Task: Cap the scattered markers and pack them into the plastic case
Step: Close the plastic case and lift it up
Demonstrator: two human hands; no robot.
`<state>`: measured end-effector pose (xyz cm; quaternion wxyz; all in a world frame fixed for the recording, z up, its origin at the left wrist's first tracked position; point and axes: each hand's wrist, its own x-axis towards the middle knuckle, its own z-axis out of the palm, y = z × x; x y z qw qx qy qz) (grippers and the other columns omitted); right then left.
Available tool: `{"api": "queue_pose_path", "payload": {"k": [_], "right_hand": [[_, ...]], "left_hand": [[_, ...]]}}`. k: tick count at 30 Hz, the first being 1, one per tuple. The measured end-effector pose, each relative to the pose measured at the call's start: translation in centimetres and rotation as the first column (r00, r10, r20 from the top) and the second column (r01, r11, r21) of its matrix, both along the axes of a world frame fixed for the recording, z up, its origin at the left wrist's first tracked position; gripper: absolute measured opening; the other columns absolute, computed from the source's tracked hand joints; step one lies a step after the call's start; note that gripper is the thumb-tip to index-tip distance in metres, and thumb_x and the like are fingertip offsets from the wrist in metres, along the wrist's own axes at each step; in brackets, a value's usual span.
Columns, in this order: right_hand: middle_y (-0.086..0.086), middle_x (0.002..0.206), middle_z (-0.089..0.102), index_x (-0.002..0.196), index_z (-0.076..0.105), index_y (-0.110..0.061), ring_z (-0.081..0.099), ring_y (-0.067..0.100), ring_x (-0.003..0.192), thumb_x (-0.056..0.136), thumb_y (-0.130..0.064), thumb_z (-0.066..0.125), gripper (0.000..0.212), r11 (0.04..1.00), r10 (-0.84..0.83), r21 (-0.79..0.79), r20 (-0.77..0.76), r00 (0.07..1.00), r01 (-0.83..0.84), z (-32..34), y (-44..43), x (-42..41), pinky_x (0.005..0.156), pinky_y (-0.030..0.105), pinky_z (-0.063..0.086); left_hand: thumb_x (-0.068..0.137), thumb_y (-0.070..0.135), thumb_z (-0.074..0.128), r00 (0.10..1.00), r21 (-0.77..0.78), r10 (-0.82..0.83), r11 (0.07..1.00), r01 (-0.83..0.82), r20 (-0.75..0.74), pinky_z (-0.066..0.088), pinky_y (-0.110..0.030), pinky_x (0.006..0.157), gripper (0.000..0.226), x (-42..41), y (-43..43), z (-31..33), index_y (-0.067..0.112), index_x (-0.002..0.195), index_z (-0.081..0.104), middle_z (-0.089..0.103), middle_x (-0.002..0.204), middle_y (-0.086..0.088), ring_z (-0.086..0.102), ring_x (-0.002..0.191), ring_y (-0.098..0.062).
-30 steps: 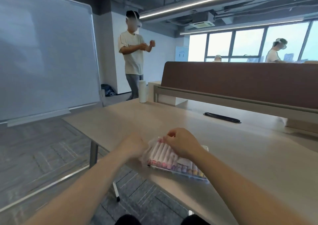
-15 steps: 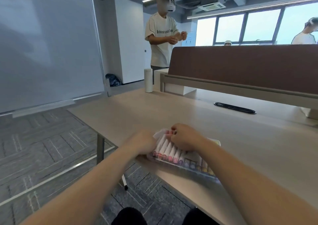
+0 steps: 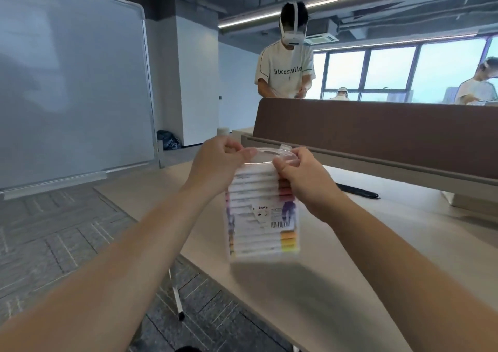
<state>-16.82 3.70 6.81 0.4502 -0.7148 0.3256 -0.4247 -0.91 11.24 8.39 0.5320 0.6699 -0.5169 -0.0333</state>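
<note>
The plastic case (image 3: 262,218) no longer lies flat on the counter (image 3: 390,246) as it did half a second ago: it now stands upright in front of you, held up by your 2 hands above the counter's near edge. Whether its lower edge touches the surface cannot be told, as that end is blurred. Your left hand (image 3: 215,163) has its grip clamped on the top left corner of the case, thumb and fingers pinching the clear flap (image 3: 266,156). Your right hand (image 3: 304,182) has its grip clamped on the top right corner, thumb on the front face. Inside, the markers (image 3: 256,190) lie stacked crosswise, white barrels to the left and coloured caps (image 3: 289,241) to the right: red near the top, orange and yellow low down. A label with a barcode (image 3: 280,224) sits across the middle. A long black object (image 3: 358,191) lies on the counter beyond your right hand, in front of the brown partition (image 3: 377,133). Behind it stands a person in a headset (image 3: 285,74), and a whiteboard (image 3: 72,82) stands at the left.
</note>
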Motion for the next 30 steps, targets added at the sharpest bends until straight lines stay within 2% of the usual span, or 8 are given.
{"api": "queue_pose_path", "payload": {"k": [4, 7, 10, 15, 19, 22, 25, 30], "right_hand": [[0.004, 0.105, 0.067, 0.113, 0.049, -0.022, 0.07, 0.022, 0.086, 0.099, -0.037, 0.054, 0.021, 0.997, -0.079, 0.017, 0.022, 0.997, 0.078, -2.5, 0.5, -0.4, 0.071, 0.041, 0.062], [0.004, 0.107, 0.067, 0.112, 0.05, -0.02, 0.071, 0.022, 0.085, 0.099, -0.032, 0.055, 0.019, 0.995, -0.081, 0.059, 0.075, 0.994, 0.077, -2.8, 0.2, -0.7, 0.066, 0.038, 0.062], [-0.001, 0.108, 0.066, 0.119, 0.05, -0.019, 0.068, 0.014, 0.085, 0.098, -0.032, 0.056, 0.024, 0.995, -0.101, 0.014, 0.032, 0.994, 0.1, -2.2, 0.1, -0.9, 0.055, 0.021, 0.055], [0.005, 0.109, 0.069, 0.12, 0.052, -0.023, 0.07, 0.024, 0.091, 0.098, -0.037, 0.053, 0.027, 0.992, -0.092, 0.091, 0.083, 0.992, 0.084, -3.0, 0.1, -0.1, 0.075, 0.045, 0.061], [0.01, 0.095, 0.074, 0.105, 0.063, -0.014, 0.071, 0.029, 0.086, 0.096, -0.056, 0.04, 0.049, 0.962, -0.151, 0.257, 0.202, 0.968, 0.096, -2.3, 0.9, 0.3, 0.075, 0.043, 0.057], [0.013, 0.094, 0.073, 0.101, 0.064, -0.004, 0.07, 0.03, 0.087, 0.095, -0.067, 0.029, 0.072, 0.945, -0.234, 0.268, 0.149, 0.961, 0.189, -1.5, 0.8, 0.9, 0.081, 0.048, 0.058], [0.014, 0.099, 0.071, 0.101, 0.061, -0.006, 0.067, 0.029, 0.087, 0.095, -0.059, 0.036, 0.058, 0.942, -0.257, 0.255, 0.131, 0.957, 0.218, -1.3, 0.6, 1.3, 0.081, 0.046, 0.057], [0.009, 0.096, 0.068, 0.101, 0.057, -0.011, 0.065, 0.021, 0.079, 0.1, -0.042, 0.042, 0.034, 0.958, -0.202, 0.235, 0.157, 0.967, 0.162, -1.7, 0.2, 0.9, 0.06, 0.033, 0.054]], "left_hand": [[0.077, 0.071, 0.063, 0.949, 0.049, -0.115, 0.99, 0.135, -0.292, 0.051, -0.037, 0.09, 0.059, -0.6, 0.1, -2.7, 0.025, 0.114, 0.065, 0.07, 0.101, 0.009, 0.067, 0.097, -0.017], [0.061, 0.091, 0.054, 0.905, 0.022, -0.156, 0.983, 0.18, -0.396, 0.05, -0.049, 0.097, 0.086, -0.6, -0.6, -4.3, 0.03, 0.121, 0.06, 0.071, 0.112, 0.007, 0.067, 0.105, -0.02], [0.074, 0.08, 0.052, 0.891, -0.014, -0.18, 0.981, 0.192, -0.416, 0.052, -0.049, 0.093, 0.063, -0.8, -1.0, -4.3, 0.031, 0.113, 0.061, 0.073, 0.104, 0.007, 0.069, 0.099, -0.02], [0.09, 0.054, 0.057, 0.797, -0.072, -0.195, 0.98, 0.188, -0.572, 0.052, -0.052, 0.095, 0.039, -1.0, -1.2, -4.3, 0.023, 0.112, 0.065, 0.073, 0.107, -0.006, 0.069, 0.1, -0.028], [0.089, 0.067, 0.049, 0.659, -0.071, -0.174, 0.981, 0.18, -0.732, 0.053, -0.055, 0.093, 0.063, -1.3, -1.3, -4.0, 0.01, 0.108, 0.067, 0.073, 0.102, -0.02, 0.07, 0.095, -0.04], [0.082, 0.075, 0.048, 0.644, -0.054, -0.147, 0.985, 0.161, -0.751, 0.055, -0.05, 0.091, 0.07, -1.5, -1.5, -3.5, 0.011, 0.101, 0.07, 0.074, 0.096, -0.018, 0.072, 0.09, -0.036], [0.077, 0.063, 0.055, 0.684, -0.047, -0.132, 0.989, 0.142, -0.717, 0.055, -0.045, 0.083, 0.058, -1.5, -1.8, -3.5, 0.01, 0.098, 0.068, 0.07, 0.089, -0.017, 0.069, 0.08, -0.032], [0.086, 0.029, 0.055, 0.667, -0.114, -0.225, 0.972, 0.207, -0.711, 0.046, -0.031, 0.059, 0.016, -1.2, -1.8, -3.8, 0.015, 0.079, 0.057, 0.057, 0.07, -0.008, 0.056, 0.058, -0.022]]}}
